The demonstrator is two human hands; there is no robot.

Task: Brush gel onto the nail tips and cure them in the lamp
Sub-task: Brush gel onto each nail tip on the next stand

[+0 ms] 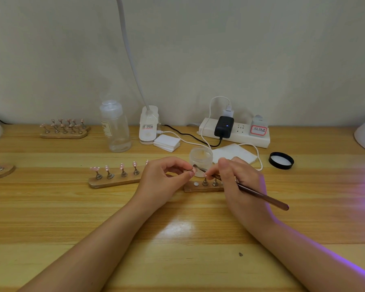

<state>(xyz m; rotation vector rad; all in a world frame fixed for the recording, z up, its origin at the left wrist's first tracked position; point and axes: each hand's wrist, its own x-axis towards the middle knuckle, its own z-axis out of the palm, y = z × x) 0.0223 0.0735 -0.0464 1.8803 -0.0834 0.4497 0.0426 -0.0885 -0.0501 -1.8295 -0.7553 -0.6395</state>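
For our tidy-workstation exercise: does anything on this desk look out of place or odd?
The black lid lies off its open jar, apart to the right. A small dark speck marks the desk near the right forearm.

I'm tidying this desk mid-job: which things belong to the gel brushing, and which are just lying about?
In use: left hand pinching a nail tip; right hand holding the brush; open gel jar; wooden stand.

Lying about: clear bottle; power strip; black lid.
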